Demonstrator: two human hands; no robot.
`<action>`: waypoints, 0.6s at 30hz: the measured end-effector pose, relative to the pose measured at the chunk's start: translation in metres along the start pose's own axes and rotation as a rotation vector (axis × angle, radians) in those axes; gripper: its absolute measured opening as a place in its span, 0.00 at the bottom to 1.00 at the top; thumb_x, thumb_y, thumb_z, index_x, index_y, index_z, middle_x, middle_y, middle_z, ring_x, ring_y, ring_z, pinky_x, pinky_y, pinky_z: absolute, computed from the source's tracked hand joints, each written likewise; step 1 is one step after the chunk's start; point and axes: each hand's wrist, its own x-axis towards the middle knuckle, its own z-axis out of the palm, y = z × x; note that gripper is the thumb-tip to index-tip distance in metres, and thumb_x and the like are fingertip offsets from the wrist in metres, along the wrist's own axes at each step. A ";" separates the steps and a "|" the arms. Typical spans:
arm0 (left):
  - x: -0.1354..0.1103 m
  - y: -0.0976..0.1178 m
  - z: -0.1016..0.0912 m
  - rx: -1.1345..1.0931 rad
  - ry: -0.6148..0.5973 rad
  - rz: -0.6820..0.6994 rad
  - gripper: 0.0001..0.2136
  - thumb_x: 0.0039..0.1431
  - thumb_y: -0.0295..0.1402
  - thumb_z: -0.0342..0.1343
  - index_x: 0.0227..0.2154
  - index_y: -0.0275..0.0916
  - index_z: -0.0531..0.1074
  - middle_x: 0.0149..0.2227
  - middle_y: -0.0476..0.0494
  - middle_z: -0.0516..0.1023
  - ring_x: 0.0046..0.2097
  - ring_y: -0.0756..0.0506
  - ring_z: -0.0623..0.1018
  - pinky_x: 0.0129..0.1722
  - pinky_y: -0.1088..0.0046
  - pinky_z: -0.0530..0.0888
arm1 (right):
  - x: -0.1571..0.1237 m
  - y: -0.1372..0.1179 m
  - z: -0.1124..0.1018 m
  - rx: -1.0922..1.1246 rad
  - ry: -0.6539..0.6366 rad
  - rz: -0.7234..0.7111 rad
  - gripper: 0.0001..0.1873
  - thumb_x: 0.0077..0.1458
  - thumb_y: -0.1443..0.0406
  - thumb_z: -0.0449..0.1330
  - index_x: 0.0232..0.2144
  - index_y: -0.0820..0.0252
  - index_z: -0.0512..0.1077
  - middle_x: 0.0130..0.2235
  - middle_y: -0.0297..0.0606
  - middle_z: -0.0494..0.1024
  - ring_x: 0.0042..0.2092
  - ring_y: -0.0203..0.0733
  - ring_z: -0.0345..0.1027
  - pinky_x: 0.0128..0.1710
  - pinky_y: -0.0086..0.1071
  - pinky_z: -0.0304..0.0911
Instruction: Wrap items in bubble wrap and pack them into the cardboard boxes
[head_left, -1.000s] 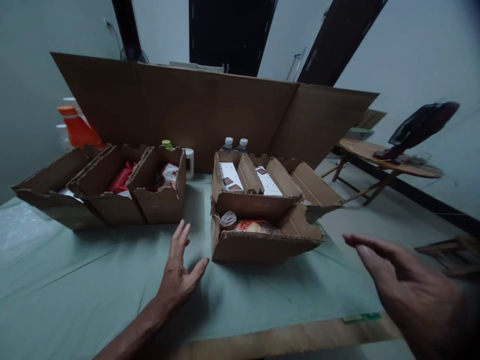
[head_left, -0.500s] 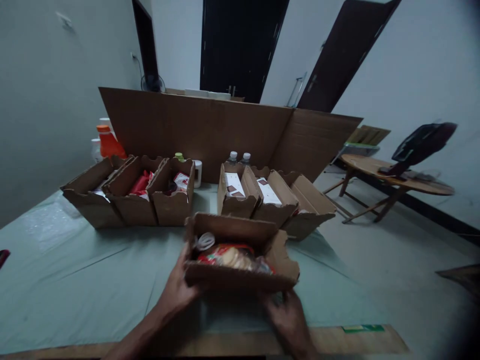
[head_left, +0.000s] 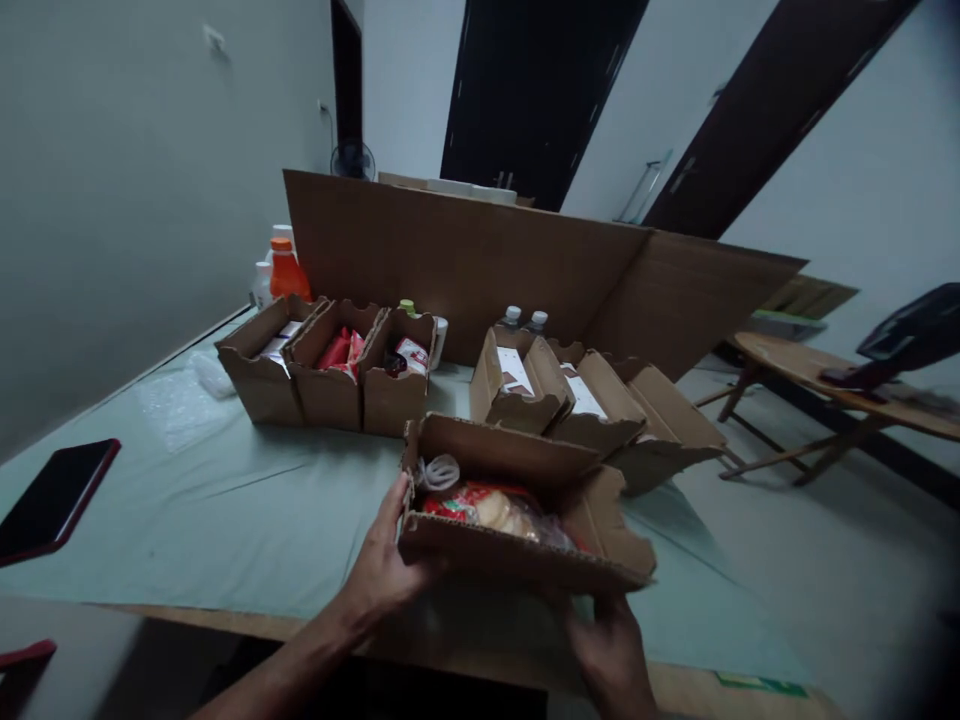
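Observation:
A cardboard box (head_left: 517,560), open at the top, is held at the front of the table between my two hands. My left hand (head_left: 390,560) grips its left end, thumb up along the side. My right hand (head_left: 611,645) is under the near right part, its fingers partly hidden by the box. Inside lie a red and clear snack packet (head_left: 495,508) with pale round pieces and a coiled white cable (head_left: 439,472) in the left corner. The box tilts down a little to the right.
Three cardboard bins (head_left: 326,395) with packets stand at left, three more (head_left: 592,425) at right. A cardboard screen (head_left: 465,245) stands behind, with an orange bottle (head_left: 287,272) at its left end. A phone (head_left: 56,498) and clear plastic wrap (head_left: 180,400) lie at left.
The view has swung to the left, so the scene sits further right and the phone now shows fully. Both hands keep hold of the box.

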 end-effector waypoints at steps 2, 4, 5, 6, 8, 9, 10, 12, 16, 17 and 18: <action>-0.007 -0.010 -0.008 -0.023 -0.045 -0.057 0.38 0.45 0.38 0.65 0.62 0.37 0.64 0.58 0.33 0.74 0.60 0.30 0.72 0.62 0.51 0.68 | -0.028 0.015 -0.002 -0.030 -0.029 0.029 0.26 0.43 0.43 0.64 0.35 0.57 0.78 0.36 0.46 0.84 0.43 0.58 0.78 0.43 0.44 0.73; -0.004 -0.018 -0.023 -0.059 -0.081 -0.078 0.35 0.44 0.36 0.64 0.58 0.37 0.68 0.56 0.35 0.76 0.59 0.31 0.73 0.61 0.53 0.69 | -0.048 0.022 0.002 -0.022 -0.098 0.019 0.24 0.47 0.45 0.64 0.37 0.57 0.78 0.38 0.45 0.84 0.43 0.56 0.78 0.43 0.41 0.74; 0.002 -0.020 -0.030 -0.085 -0.092 -0.067 0.32 0.43 0.36 0.64 0.56 0.37 0.70 0.55 0.36 0.77 0.58 0.32 0.74 0.60 0.54 0.70 | -0.055 0.024 0.003 -0.013 -0.124 0.007 0.24 0.47 0.47 0.65 0.39 0.57 0.78 0.40 0.45 0.84 0.44 0.55 0.78 0.44 0.40 0.74; 0.008 -0.022 -0.037 -0.113 -0.103 -0.050 0.30 0.43 0.36 0.63 0.54 0.36 0.72 0.54 0.36 0.78 0.57 0.32 0.74 0.60 0.55 0.70 | -0.059 0.025 0.004 -0.007 -0.133 -0.006 0.25 0.47 0.48 0.66 0.42 0.57 0.78 0.42 0.45 0.84 0.46 0.55 0.78 0.45 0.40 0.74; 0.017 -0.023 -0.043 -0.155 -0.129 -0.020 0.28 0.44 0.36 0.62 0.53 0.36 0.73 0.54 0.36 0.78 0.58 0.32 0.74 0.60 0.55 0.70 | -0.064 0.029 0.002 -0.003 -0.115 -0.021 0.27 0.46 0.49 0.68 0.46 0.56 0.77 0.46 0.45 0.83 0.49 0.56 0.77 0.46 0.40 0.74; 0.018 -0.024 -0.043 -0.161 -0.136 -0.016 0.29 0.46 0.37 0.61 0.54 0.36 0.72 0.55 0.36 0.77 0.59 0.32 0.73 0.61 0.55 0.68 | -0.065 0.032 -0.001 -0.003 -0.114 -0.026 0.28 0.45 0.49 0.68 0.47 0.55 0.77 0.46 0.44 0.83 0.49 0.57 0.77 0.46 0.40 0.74; 0.015 -0.025 -0.041 -0.156 -0.138 -0.020 0.31 0.47 0.38 0.61 0.56 0.36 0.70 0.57 0.36 0.75 0.61 0.32 0.71 0.63 0.54 0.67 | -0.066 0.034 -0.003 -0.002 -0.128 -0.030 0.27 0.45 0.50 0.69 0.46 0.55 0.77 0.46 0.44 0.83 0.50 0.57 0.77 0.47 0.40 0.74; -0.001 -0.029 -0.034 -0.138 -0.114 -0.052 0.35 0.50 0.40 0.62 0.62 0.36 0.64 0.62 0.34 0.71 0.65 0.31 0.67 0.66 0.52 0.63 | -0.067 0.037 -0.005 0.003 -0.176 -0.029 0.24 0.47 0.50 0.68 0.45 0.54 0.77 0.45 0.44 0.83 0.49 0.56 0.77 0.47 0.40 0.75; -0.055 -0.032 -0.020 -0.114 -0.002 -0.093 0.40 0.58 0.44 0.59 0.69 0.39 0.51 0.68 0.33 0.62 0.69 0.31 0.61 0.68 0.51 0.60 | -0.048 0.025 0.013 0.079 -0.185 -0.027 0.27 0.54 0.50 0.63 0.52 0.57 0.74 0.49 0.47 0.81 0.52 0.55 0.75 0.52 0.42 0.72; -0.068 -0.032 -0.018 -0.111 0.025 -0.082 0.40 0.60 0.45 0.58 0.70 0.41 0.49 0.69 0.34 0.60 0.69 0.31 0.60 0.68 0.50 0.60 | -0.036 0.019 0.022 0.121 -0.170 -0.043 0.29 0.56 0.50 0.62 0.55 0.58 0.71 0.52 0.48 0.79 0.55 0.55 0.73 0.54 0.43 0.70; -0.079 -0.031 -0.015 -0.107 0.042 -0.061 0.40 0.61 0.46 0.57 0.71 0.43 0.47 0.70 0.35 0.57 0.70 0.31 0.59 0.68 0.50 0.59 | -0.022 0.012 0.031 0.170 -0.159 -0.065 0.32 0.57 0.50 0.61 0.59 0.58 0.68 0.55 0.49 0.77 0.57 0.54 0.71 0.56 0.44 0.68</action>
